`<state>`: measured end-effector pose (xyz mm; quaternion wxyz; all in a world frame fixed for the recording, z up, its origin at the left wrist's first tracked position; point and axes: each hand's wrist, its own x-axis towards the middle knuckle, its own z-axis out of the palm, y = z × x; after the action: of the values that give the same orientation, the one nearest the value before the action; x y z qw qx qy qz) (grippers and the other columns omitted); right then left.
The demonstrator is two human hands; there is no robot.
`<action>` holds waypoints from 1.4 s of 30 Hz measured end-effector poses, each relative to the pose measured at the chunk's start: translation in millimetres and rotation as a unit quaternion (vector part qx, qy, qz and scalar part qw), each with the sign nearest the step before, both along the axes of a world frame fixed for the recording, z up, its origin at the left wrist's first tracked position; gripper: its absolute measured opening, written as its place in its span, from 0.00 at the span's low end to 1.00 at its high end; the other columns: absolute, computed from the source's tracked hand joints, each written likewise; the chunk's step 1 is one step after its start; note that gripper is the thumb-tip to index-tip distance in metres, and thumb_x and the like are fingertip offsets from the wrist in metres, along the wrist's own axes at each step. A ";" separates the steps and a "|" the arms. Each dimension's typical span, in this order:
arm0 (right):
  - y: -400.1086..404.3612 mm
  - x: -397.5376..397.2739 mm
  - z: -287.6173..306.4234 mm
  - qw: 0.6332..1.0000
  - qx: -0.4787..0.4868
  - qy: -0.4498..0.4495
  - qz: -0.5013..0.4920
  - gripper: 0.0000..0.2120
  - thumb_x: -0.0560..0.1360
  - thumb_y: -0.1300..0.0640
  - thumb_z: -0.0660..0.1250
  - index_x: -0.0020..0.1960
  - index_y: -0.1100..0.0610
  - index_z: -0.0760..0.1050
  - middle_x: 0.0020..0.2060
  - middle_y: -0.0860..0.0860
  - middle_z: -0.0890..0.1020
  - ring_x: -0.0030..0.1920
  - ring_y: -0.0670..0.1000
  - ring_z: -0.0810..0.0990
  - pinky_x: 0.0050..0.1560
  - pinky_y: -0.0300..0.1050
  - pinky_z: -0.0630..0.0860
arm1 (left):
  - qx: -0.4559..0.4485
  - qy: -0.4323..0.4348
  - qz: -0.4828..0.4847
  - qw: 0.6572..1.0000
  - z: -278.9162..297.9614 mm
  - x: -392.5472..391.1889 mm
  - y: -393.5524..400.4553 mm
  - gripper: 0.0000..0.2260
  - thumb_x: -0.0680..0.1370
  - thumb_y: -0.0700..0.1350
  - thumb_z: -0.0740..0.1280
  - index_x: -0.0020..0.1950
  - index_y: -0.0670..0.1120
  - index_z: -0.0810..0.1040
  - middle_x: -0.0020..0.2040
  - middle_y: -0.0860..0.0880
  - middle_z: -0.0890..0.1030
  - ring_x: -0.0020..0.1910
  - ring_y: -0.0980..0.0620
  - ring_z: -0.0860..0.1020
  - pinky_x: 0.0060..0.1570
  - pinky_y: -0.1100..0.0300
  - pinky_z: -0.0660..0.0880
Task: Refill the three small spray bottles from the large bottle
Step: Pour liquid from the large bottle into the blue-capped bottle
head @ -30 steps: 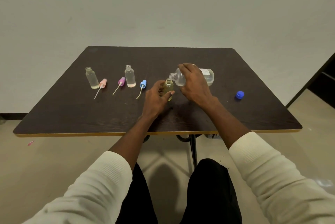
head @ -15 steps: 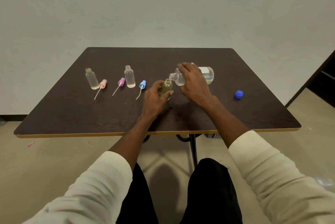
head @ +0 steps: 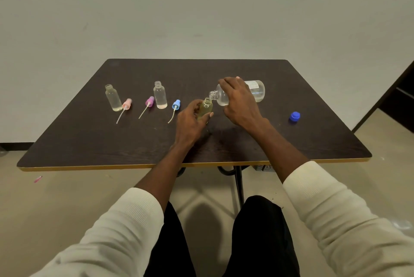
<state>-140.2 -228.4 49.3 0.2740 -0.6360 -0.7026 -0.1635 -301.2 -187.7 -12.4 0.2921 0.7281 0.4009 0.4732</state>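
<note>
Left hand (head: 190, 120) grip round yellowish small bottle (head: 205, 109), right hand (head: 240, 102) grip tipping large bottle (head: 255, 90)

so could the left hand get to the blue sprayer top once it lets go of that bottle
Probably yes: the blue sprayer top lies on the table just left of the left hand, nothing between them.

The right hand (head: 239, 103) covers the middle of the large bottle (head: 256, 90). Its label text is too small to read. The left hand (head: 190, 120) hides the lower part of the small bottle (head: 206, 108).
</note>
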 end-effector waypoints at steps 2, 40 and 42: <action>-0.1 0.0 0.4 1.000 0.000 0.001 0.002 0.31 0.64 0.66 0.72 0.66 0.61 0.72 0.61 0.57 0.76 0.62 0.59 0.72 0.71 0.54 0.63 | -0.001 0.001 -0.002 1.000 -0.5 0.0 0.2 0.18 0.74 0.47 0.75 0.62 0.46 0.78 0.50 0.54 0.80 0.49 0.59 0.77 0.49 0.67 0.76; 3.3 -1.1 9.3 0.999 0.006 -0.034 0.024 0.30 0.64 0.69 0.71 0.65 0.62 0.72 0.60 0.58 0.76 0.63 0.60 0.72 0.73 0.54 0.59 | -0.002 0.003 0.015 1.000 -2.3 -0.6 3.7 0.20 0.74 0.48 0.75 0.65 0.44 0.78 0.52 0.53 0.80 0.49 0.58 0.77 0.47 0.72 0.72; 3.1 -1.1 9.4 0.999 0.008 -0.033 0.024 0.30 0.63 0.69 0.70 0.65 0.62 0.72 0.60 0.58 0.76 0.63 0.60 0.72 0.73 0.54 0.59 | -0.005 0.001 0.017 1.000 -2.1 -0.1 3.7 0.20 0.74 0.48 0.75 0.64 0.45 0.78 0.52 0.53 0.80 0.49 0.58 0.77 0.48 0.72 0.72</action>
<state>-141.3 -225.3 58.8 0.2596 -0.6112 -0.7248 -0.1838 -301.3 -184.0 -14.5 0.2868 0.7200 0.4159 0.4758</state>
